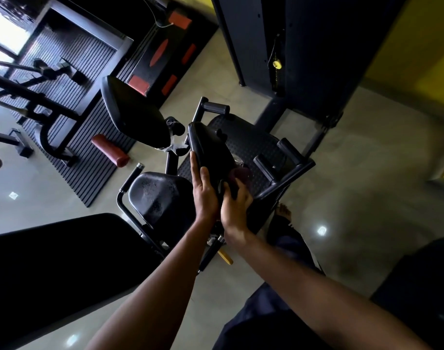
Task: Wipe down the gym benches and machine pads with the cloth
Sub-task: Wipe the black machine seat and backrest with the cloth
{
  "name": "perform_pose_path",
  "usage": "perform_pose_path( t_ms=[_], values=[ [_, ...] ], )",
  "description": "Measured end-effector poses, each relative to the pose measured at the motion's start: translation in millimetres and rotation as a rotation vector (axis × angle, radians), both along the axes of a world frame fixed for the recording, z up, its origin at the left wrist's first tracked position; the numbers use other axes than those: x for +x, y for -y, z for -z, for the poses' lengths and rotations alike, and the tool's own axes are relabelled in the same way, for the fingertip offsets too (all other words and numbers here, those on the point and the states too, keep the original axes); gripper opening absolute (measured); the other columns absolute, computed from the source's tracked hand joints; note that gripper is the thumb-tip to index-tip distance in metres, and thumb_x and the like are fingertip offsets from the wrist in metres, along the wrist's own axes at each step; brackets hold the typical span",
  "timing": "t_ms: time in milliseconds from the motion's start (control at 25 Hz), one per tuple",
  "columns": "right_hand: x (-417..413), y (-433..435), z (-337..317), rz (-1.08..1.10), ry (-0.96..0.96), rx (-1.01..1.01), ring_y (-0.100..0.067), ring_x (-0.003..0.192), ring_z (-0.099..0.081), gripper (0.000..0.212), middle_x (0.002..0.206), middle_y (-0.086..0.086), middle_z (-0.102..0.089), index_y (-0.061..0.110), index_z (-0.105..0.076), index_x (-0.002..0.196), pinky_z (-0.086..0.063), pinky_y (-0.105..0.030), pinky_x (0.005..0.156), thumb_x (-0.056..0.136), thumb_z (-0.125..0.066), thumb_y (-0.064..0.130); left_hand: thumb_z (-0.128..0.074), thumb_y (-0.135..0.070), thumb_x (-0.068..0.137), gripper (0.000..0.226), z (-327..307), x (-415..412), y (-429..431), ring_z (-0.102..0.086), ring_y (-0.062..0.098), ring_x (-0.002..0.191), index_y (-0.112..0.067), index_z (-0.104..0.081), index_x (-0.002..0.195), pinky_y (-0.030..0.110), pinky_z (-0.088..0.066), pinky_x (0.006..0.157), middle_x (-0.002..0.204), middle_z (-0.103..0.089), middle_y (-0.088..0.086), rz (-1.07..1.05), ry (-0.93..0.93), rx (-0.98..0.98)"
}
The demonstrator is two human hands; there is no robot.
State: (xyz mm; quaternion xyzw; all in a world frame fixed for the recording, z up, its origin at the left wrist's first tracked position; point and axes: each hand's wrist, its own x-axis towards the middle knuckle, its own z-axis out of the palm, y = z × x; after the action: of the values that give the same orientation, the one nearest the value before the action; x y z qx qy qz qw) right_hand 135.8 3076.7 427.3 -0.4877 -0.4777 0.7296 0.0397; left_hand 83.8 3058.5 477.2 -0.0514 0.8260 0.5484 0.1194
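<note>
A black machine pad [209,147] stands on edge in the middle of the head view. My left hand [203,190] lies flat against its left side with straight fingers and steadies it. On the pad's right side my right hand [237,200] grips a dark maroon cloth [241,174], and the bunched cloth touches the pad. A black seat pad [160,195] sits just left of my hands, and a larger black back pad [134,117] rises behind it.
The machine's studded footplate [248,142] with black roller bars [269,165] lies right of the pad. A dark weight stack tower [291,46] stands behind. A red roller [110,150] lies on the ribbed mat at left. A black bench [52,269] fills the lower left.
</note>
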Motion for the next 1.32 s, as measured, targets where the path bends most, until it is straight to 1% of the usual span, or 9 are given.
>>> perform_pose_path(
  t_ms=[160, 280, 360, 440, 600, 800, 1000, 1120, 1320],
  values=[
    [-15.7, -24.2, 53.3, 0.059, 0.009, -0.094, -0.021, 0.091, -0.066, 0.04, 0.121, -0.011, -0.06, 0.035, -0.061, 0.13, -0.061, -0.039, 0.075, 0.092, -0.063, 0.048, -0.034, -0.04, 0.109, 0.046, 3.3, -9.5, 6.7, -0.031, 0.008, 0.145, -0.054, -0.025, 0.153, 0.026, -0.041, 0.112, 0.16, -0.027, -0.018, 0.011, 0.003, 0.002],
    [-15.7, -31.3, 93.4, 0.011, 0.056, -0.252, -0.017, 0.039, -0.045, 0.033, 0.073, -0.018, -0.057, 0.027, -0.05, 0.136, -0.036, -0.024, 0.034, 0.106, -0.05, 0.04, -0.035, -0.041, 0.109, 0.046, 1.1, -17.7, 12.7, -0.031, 0.007, 0.146, -0.058, -0.026, 0.15, 0.036, -0.036, 0.118, 0.162, -0.028, -0.014, 0.067, 0.041, -0.03],
    [-13.1, -27.8, 84.6, -0.125, 0.083, -0.191, -0.013, 0.055, -0.055, 0.041, 0.1, -0.021, -0.06, 0.036, -0.052, 0.135, -0.044, -0.028, 0.043, 0.1, -0.052, 0.056, -0.034, -0.034, 0.11, 0.047, -6.2, -20.5, 13.2, -0.035, -0.015, 0.134, -0.048, -0.026, 0.155, 0.01, -0.038, 0.105, 0.155, -0.028, -0.022, 0.092, 0.049, -0.032],
    [-4.0, -15.1, 48.7, -0.158, -0.032, 0.041, -0.013, 0.1, -0.063, 0.047, 0.137, -0.011, -0.05, 0.032, -0.054, 0.14, -0.058, -0.029, 0.079, 0.098, -0.055, 0.055, -0.034, -0.027, 0.111, 0.048, -8.0, -21.3, 13.5, -0.032, -0.037, 0.113, -0.036, -0.027, 0.157, -0.006, -0.033, 0.088, 0.145, -0.03, -0.029, 0.105, 0.038, -0.046],
    [2.7, -0.3, -7.3, -0.253, -0.228, 0.292, -0.009, 0.142, -0.038, 0.043, 0.158, 0.005, -0.028, 0.027, -0.045, 0.15, -0.043, -0.023, 0.11, 0.107, -0.045, 0.035, -0.036, -0.026, 0.11, 0.047, -9.3, -25.6, 16.7, -0.03, -0.038, 0.114, -0.035, -0.031, 0.156, -0.005, -0.031, 0.09, 0.139, -0.032, -0.038, 0.123, 0.046, -0.051],
    [-25.1, -6.1, 77.7, -0.218, -0.047, 0.356, -0.031, 0.136, -0.047, 0.06, 0.154, -0.01, -0.032, 0.031, -0.044, 0.148, -0.041, -0.055, 0.111, 0.098, -0.032, 0.063, -0.036, -0.032, 0.11, 0.046, -12.4, -43.4, 25.0, -0.031, -0.031, 0.123, -0.045, -0.032, 0.154, -0.002, -0.031, 0.096, 0.149, -0.033, -0.029, 0.205, 0.021, -0.132],
    [-30.9, -8.7, 141.4, -0.38, 0.029, 0.199, -0.03, 0.082, -0.066, 0.047, 0.145, -0.008, -0.034, 0.051, -0.038, 0.143, -0.059, -0.047, 0.071, 0.098, -0.049, 0.057, -0.035, -0.045, 0.108, 0.044, -15.7, -59.9, 35.7, -0.033, -0.004, 0.138, -0.052, -0.031, 0.151, 0.017, -0.031, 0.109, 0.153, -0.034, -0.026, 0.311, 0.004, -0.215],
    [-17.9, -5.0, 148.5, -0.435, 0.063, 0.217, -0.041, 0.089, -0.066, 0.047, 0.141, -0.009, -0.041, 0.068, -0.037, 0.129, -0.059, -0.058, 0.076, 0.083, -0.048, 0.068, -0.032, -0.057, 0.103, 0.048, -10.9, -55.8, 39.2, -0.04, 0.013, 0.142, -0.05, -0.034, 0.15, 0.033, -0.037, 0.112, 0.155, -0.044, -0.009, 0.278, 0.012, -0.209],
    [1.8, -0.9, 68.5, -0.596, 0.219, 0.34, -0.046, 0.111, -0.064, 0.055, 0.142, -0.016, -0.046, 0.021, -0.04, 0.146, -0.054, -0.058, 0.091, 0.095, -0.052, 0.036, -0.032, -0.053, 0.106, 0.049, -7.9, -23.6, 55.5, -0.04, 0.014, 0.142, -0.04, -0.036, 0.153, 0.031, -0.033, 0.114, 0.156, -0.042, -0.005, 0.14, 0.127, -0.123]
  ],
)
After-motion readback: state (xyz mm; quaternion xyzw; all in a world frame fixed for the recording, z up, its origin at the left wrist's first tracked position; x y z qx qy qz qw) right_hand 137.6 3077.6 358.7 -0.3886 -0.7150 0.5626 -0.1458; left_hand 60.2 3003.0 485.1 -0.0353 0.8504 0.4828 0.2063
